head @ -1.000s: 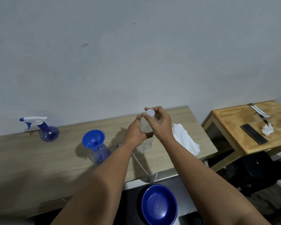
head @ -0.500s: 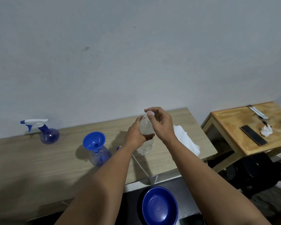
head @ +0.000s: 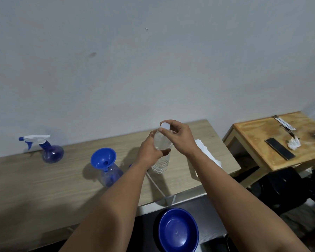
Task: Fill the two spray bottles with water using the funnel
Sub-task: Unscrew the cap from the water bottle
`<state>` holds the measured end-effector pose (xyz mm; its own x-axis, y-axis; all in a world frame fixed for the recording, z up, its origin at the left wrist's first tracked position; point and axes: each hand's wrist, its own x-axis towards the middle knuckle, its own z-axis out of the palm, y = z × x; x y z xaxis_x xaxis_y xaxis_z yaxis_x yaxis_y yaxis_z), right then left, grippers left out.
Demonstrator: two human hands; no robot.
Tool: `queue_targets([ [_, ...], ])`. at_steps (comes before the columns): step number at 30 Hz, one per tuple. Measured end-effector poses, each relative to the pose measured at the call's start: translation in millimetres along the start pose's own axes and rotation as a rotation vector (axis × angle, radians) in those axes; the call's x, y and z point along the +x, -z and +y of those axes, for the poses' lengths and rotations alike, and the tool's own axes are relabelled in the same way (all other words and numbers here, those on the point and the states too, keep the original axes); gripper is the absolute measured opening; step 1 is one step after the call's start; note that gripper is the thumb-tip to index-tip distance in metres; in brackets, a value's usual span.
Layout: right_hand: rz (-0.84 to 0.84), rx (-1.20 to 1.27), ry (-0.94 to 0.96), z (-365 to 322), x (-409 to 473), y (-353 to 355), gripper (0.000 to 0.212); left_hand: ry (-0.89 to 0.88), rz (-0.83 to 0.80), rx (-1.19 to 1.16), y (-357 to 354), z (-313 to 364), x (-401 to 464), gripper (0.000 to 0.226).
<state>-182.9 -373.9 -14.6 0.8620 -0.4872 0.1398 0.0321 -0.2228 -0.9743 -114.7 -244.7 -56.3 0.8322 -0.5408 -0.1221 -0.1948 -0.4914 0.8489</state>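
Note:
A clear water bottle [head: 161, 161] stands on the wooden table [head: 44, 188]. My left hand [head: 149, 151] grips its upper body. My right hand [head: 180, 139] pinches the white cap [head: 165, 125] on top with fingers and thumb. To the left, a blue funnel [head: 103, 157] sits in the neck of an open spray bottle [head: 111, 174]. A second blue spray bottle [head: 51, 152] with its white trigger head on stands at the far left near the wall. A spray head with its white tube [head: 154, 182] lies partly hidden behind my left forearm.
White tissue [head: 207, 155] lies on the table's right end. A blue bowl [head: 178, 230] sits below the table's front edge. A smaller wooden table [head: 258, 142] to the right carries a black phone [head: 280, 148], crumpled tissue and pens.
Both hands stay on the water bottle; my right fingers have shifted around the cap. The view has moved slightly.

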Motion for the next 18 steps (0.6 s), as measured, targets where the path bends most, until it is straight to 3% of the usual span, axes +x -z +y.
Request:
queue_targets([
  [5,0.162,0.111,0.022,-21.0,14.4,12.6,0.021,-0.022,0.013,-0.005,2.7,2.8,-1.5,0.085],
  [8,0.356,0.033,-0.046,-2.9,17.2,30.1,0.017,-0.024,0.017,-0.001,2.3,1.2,-1.7,0.085],
  [10,0.395,-0.088,-0.153,26.9,9.4,38.4,0.015,-0.021,0.025,-0.003,1.9,-0.5,-0.7,0.085],
  [15,0.142,-0.437,-0.521,119.3,-40.4,34.8,0.040,-0.036,0.044,0.005,-0.7,-2.0,1.1,0.086],
  [18,-0.045,-0.513,-0.663,150.5,-68.4,18.3,0.040,-0.034,0.034,0.028,-2.1,-0.6,-0.8,0.091],
])
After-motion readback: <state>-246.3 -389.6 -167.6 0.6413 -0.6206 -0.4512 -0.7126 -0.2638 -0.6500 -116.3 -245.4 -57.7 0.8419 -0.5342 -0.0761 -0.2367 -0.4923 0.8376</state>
